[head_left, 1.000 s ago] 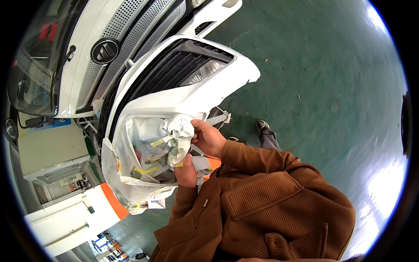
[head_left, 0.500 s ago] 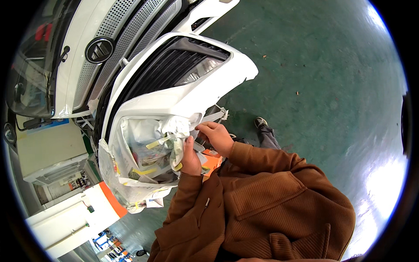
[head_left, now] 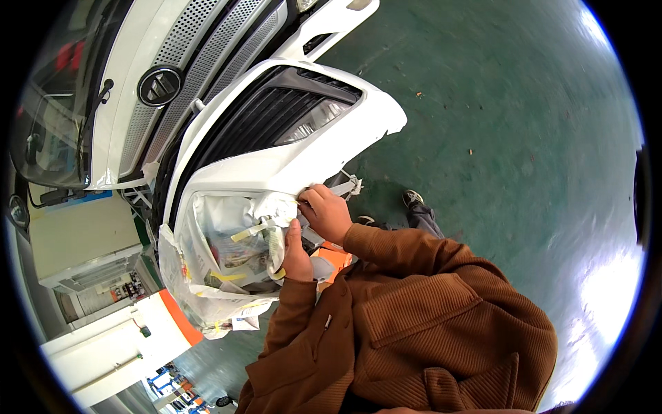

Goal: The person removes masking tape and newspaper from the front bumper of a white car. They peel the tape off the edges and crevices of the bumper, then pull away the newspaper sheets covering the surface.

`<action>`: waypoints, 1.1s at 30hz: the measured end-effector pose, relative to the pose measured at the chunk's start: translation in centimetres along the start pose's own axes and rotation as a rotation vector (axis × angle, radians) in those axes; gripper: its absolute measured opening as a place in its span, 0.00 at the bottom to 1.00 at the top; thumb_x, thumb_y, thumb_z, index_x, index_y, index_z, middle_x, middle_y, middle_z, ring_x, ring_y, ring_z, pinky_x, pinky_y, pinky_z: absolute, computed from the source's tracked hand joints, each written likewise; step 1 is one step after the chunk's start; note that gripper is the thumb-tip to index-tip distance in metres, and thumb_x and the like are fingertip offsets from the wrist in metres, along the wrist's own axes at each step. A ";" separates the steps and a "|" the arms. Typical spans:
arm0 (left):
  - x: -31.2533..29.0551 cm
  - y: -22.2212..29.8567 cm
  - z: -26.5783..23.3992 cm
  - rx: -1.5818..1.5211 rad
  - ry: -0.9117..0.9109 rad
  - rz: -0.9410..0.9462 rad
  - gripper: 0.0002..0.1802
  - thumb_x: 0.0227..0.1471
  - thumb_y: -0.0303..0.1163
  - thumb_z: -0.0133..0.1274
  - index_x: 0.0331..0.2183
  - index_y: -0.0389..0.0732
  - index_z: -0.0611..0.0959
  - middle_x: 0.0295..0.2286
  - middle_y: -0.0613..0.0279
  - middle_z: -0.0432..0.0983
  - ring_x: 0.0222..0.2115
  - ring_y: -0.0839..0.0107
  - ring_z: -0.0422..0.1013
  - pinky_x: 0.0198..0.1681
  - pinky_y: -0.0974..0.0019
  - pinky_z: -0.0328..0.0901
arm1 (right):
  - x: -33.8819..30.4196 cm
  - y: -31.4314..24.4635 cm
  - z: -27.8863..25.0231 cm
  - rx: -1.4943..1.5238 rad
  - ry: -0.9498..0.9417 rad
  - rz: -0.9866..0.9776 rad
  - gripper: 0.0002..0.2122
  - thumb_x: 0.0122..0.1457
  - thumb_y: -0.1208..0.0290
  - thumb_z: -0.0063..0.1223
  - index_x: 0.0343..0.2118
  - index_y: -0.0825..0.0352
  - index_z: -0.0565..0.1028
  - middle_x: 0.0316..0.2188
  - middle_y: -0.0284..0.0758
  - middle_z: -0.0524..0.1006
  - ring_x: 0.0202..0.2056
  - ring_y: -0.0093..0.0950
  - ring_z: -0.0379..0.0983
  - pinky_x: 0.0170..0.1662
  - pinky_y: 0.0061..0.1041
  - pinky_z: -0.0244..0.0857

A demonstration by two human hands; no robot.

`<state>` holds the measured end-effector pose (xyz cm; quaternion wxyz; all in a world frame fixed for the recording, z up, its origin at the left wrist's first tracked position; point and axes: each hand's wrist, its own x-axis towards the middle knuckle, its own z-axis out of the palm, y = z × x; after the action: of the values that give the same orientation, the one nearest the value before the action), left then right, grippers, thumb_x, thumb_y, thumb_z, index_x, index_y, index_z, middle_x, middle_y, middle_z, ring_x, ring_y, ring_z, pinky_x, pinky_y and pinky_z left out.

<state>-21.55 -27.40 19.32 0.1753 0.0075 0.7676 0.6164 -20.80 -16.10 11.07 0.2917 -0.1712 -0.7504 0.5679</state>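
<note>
A white vehicle bumper [head_left: 283, 162] with a black grille section [head_left: 255, 114] stands before me. Crumpled whitish masking sheet [head_left: 276, 207], partly see-through, covers its near opening, with strips of yellow tape [head_left: 252, 231] stuck on it. My left hand [head_left: 298, 257] is at the sheet's right edge, thumb up along it; its other fingers are mostly hidden behind, and it appears to grip the sheet. Just above, my right hand [head_left: 327, 214] has its fingers bent and pinched together at the sheet's edge, against the bumper's lower corner.
Behind the bumper stands a white truck front [head_left: 131, 90] with perforated grilles. An orange box [head_left: 336, 257] lies below my hands. A metal stand leg [head_left: 348, 186] juts out beside the bumper. Green floor [head_left: 483, 138] stretches right, with small debris. A white and orange panel [head_left: 176, 317] is at lower left.
My right hand has moved slightly left and up, closer to the sheet's edge, its fingers more curled. My left hand has shifted only a little. The view has tilted slightly.
</note>
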 end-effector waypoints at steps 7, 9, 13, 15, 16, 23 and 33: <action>0.1 -0.2 -0.1 -0.035 -0.009 0.013 0.25 0.72 0.35 0.53 0.63 0.32 0.76 0.60 0.59 0.74 0.59 0.68 0.69 0.65 0.62 0.62 | 0.6 0.1 0.2 -0.110 0.063 -0.197 0.08 0.56 0.69 0.65 0.36 0.63 0.77 0.34 0.36 0.75 0.38 0.39 0.75 0.42 0.39 0.68; 0.3 -0.9 -0.6 -0.066 -0.013 0.027 0.25 0.72 0.35 0.53 0.63 0.32 0.76 0.61 0.59 0.74 0.59 0.68 0.69 0.65 0.62 0.62 | 0.8 0.1 -0.2 -0.114 0.045 -0.220 0.09 0.54 0.69 0.66 0.34 0.63 0.76 0.33 0.35 0.75 0.37 0.38 0.75 0.42 0.38 0.66; 0.9 -2.1 -0.9 -0.115 -0.018 0.080 0.25 0.72 0.35 0.53 0.64 0.32 0.75 0.61 0.59 0.74 0.59 0.68 0.69 0.65 0.62 0.62 | 1.7 0.2 -0.7 -0.108 0.020 -0.245 0.11 0.50 0.68 0.68 0.31 0.63 0.75 0.32 0.35 0.74 0.36 0.38 0.74 0.42 0.37 0.65; 0.8 -1.8 -0.7 -0.104 -0.026 0.048 0.25 0.72 0.35 0.53 0.64 0.31 0.75 0.61 0.58 0.74 0.60 0.68 0.69 0.65 0.63 0.61 | 1.8 0.3 -0.8 -0.113 0.016 -0.237 0.11 0.48 0.68 0.68 0.30 0.63 0.74 0.31 0.35 0.74 0.35 0.39 0.74 0.41 0.37 0.65; 0.6 -1.2 -0.6 -0.087 -0.036 0.007 0.26 0.72 0.35 0.53 0.64 0.31 0.75 0.61 0.58 0.74 0.60 0.68 0.69 0.65 0.63 0.61 | 1.7 0.5 -0.8 -0.119 0.013 -0.228 0.11 0.48 0.69 0.68 0.29 0.63 0.74 0.31 0.35 0.74 0.35 0.39 0.73 0.41 0.37 0.65; 0.7 0.1 0.3 -0.185 0.001 -0.098 0.25 0.73 0.37 0.53 0.60 0.27 0.77 0.58 0.55 0.75 0.58 0.68 0.70 0.64 0.63 0.63 | 1.2 -1.1 -1.4 -0.007 -0.027 -0.143 0.12 0.46 0.70 0.67 0.28 0.65 0.73 0.33 0.39 0.75 0.36 0.44 0.73 0.41 0.40 0.67; 1.7 0.2 -0.3 -0.527 -0.039 -0.213 0.19 0.72 0.35 0.54 0.54 0.31 0.83 0.52 0.59 0.80 0.53 0.70 0.75 0.60 0.66 0.68 | 1.1 -3.7 -3.1 0.098 -0.065 -0.198 0.12 0.50 0.74 0.68 0.31 0.68 0.73 0.37 0.42 0.76 0.38 0.46 0.75 0.41 0.40 0.72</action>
<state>-23.25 -27.28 19.16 0.2498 -0.1072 0.5738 0.7726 -19.41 -14.25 15.45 0.3296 -0.0633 -0.7441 0.5776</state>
